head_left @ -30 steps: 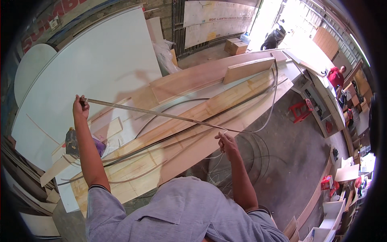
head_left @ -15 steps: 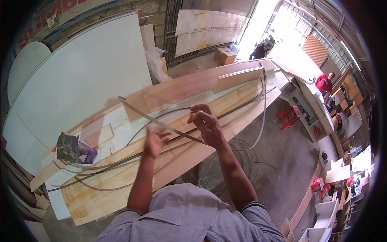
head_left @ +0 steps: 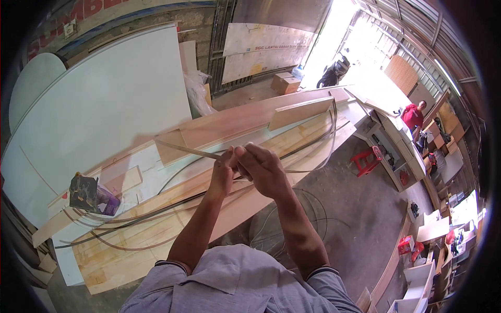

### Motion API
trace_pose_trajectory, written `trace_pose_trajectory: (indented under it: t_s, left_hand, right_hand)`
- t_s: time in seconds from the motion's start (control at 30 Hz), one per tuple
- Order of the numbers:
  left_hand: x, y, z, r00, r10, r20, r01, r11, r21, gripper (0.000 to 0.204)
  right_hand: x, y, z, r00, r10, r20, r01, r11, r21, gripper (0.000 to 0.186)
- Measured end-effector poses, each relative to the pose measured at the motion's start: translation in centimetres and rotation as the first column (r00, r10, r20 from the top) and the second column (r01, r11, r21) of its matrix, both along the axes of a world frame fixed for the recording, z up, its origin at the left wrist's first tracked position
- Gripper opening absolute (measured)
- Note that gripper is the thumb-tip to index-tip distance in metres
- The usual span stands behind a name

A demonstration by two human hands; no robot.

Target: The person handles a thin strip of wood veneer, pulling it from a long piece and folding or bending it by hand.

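Note:
My left hand and my right hand meet above the long workbench boards, both closed around a thin, pale edging strip. The strip runs out to the upper left of my hands and loops off to the right; just where each finger grips is partly hidden. Dark and brown strips lie loose along the boards beneath. A grimy dark-and-purple container stands at the left end, and a short upright plywood piece rests at the far end.
A large white panel leans at the left. Beyond the bench are cardboard boxes and a motorbike. A red stool, a person in red and cluttered offcuts are at the right; loose coils lie on the floor.
My left hand has come from the strip's far left end, briefly open, to close beside my right hand at the middle. My right hand has moved up and left. The view has shifted slightly.

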State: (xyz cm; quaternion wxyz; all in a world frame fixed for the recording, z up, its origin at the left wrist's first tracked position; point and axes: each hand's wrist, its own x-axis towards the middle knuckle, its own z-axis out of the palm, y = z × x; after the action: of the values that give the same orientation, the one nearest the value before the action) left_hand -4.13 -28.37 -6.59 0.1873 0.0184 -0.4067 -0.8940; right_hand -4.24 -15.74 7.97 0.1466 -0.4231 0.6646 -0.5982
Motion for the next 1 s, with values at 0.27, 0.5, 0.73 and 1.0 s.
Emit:
trace_pose_trajectory:
  t_s: [0.27,0.5,0.73,1.0]
  left_hand:
    - [-5.2,-2.6,-1.5,0.922,0.342,0.181,-0.324,0.938,-0.122,0.055]
    - [-6.5,-8.8,-4.1,0.85,0.495,0.179,-0.469,0.867,-0.17,0.052]
    - [-4.9,-17.5,-4.9,0.779,0.58,0.236,-0.518,0.809,-0.278,0.054]
    - [-1.2,-27.3,-6.4,0.754,0.59,0.289,-0.511,0.803,-0.307,0.053]
  right_hand:
    - [2.4,7.7,0.0,0.998,-0.057,-0.026,0.058,0.998,0.037,0.036]
    - [1.8,17.4,-0.4,0.959,-0.216,0.183,0.22,0.976,-0.001,0.035]
    - [1.2,27.7,-1.0,0.938,-0.328,0.112,0.339,0.936,-0.098,0.044]
    - [-0.9,38.3,-0.5,0.917,-0.342,0.205,0.388,0.883,-0.264,0.043]
